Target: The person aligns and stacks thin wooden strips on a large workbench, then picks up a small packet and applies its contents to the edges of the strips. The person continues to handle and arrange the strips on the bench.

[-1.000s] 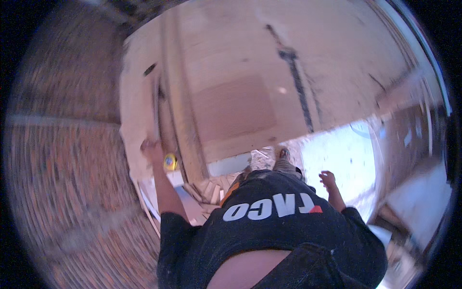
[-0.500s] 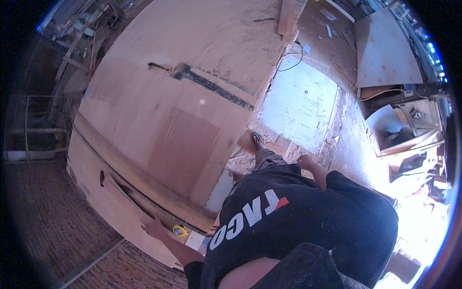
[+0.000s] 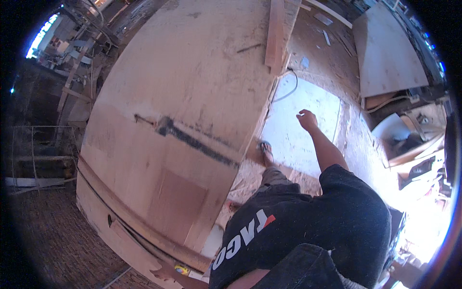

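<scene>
Along the left-hand edge of a broad, tan, dusty wooden worktable (image 3: pixel 207 62), we're watching the left hand (image 3: pixel 166 272) reaching low in the view, its fingers spreading over the pale wood. A long, thin, light-brown wooden strip (image 3: pixel 129 239) is lying along that edge, its near end meeting the hand, and we cannot tell whether the fingers are gripping it or only resting there. Just beside the wrist, a rounded yellow tape measure (image 3: pixel 181 269) is sitting, partly hidden behind the forearm.

Over to the right hand (image 3: pixel 306 119) now! We're seeing it hanging in the air, loosely curled and holding nothing, above a flat, whitish rectangular panel (image 3: pixel 286 120) on the floor. A thin, dark, looping cable (image 3: pixel 295 86) is curving over the panel's far end, and a sandalled foot (image 3: pixel 266 148) is standing near its left edge.

Back on the worktable, a long, raised, brown wooden rail (image 3: pixel 137 214) is running beside the strip, a reddish-brown rectangular patch (image 3: pixel 178 204) is showing on the top, and a narrow, blackish bar-shaped mark (image 3: pixel 197 144) is stretching across the middle. Towards the far end, we're spotting a straight, reddish-brown plank (image 3: pixel 275 36) lying near the right edge.
</scene>
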Demonstrator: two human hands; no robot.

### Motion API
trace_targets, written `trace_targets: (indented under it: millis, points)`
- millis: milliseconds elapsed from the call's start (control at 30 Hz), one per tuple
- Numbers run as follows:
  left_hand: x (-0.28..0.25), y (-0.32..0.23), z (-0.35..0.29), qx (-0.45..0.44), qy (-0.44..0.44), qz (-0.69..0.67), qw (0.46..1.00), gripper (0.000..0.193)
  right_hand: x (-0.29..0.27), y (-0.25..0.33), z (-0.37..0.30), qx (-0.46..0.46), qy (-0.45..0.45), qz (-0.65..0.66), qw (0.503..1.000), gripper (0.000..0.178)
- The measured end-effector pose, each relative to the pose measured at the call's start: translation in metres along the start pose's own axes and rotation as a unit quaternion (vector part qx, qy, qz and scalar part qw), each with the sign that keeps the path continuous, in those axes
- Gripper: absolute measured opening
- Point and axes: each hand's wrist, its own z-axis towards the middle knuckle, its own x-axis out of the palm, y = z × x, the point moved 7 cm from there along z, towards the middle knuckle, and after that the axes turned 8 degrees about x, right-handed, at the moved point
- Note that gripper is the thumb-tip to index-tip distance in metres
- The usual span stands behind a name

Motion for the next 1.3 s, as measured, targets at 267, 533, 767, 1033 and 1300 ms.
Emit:
trace_targets:
  millis: [267,533,767,1033,1300]
  points:
    - [-0.082,-0.159,-0.172,0.171,0.023,-0.073,0.982,0.071,-0.044,0.105,0.222,0.016,0.010,-0.115,0.993,0.047]
    - [-0.149,-0.290,-0.256,0.242,0.300,-0.110,0.916,0.057,-0.022,0.140,0.278,-0.113,0.105,-0.303,0.941,0.028]
    - [-0.159,-0.327,-0.285,0.248,0.313,-0.129,0.908,0.046,-0.077,0.012,0.247,0.006,0.142,-0.334,0.932,0.032]
    - [-0.158,-0.368,-0.326,0.310,0.087,-0.228,0.919,0.030,-0.021,-0.103,0.163,-0.006,0.168,-0.261,0.951,0.042]
    - [-0.164,-0.355,-0.320,0.264,0.116,-0.293,0.912,0.028,0.042,-0.091,0.065,-0.162,0.226,-0.370,0.887,0.044]
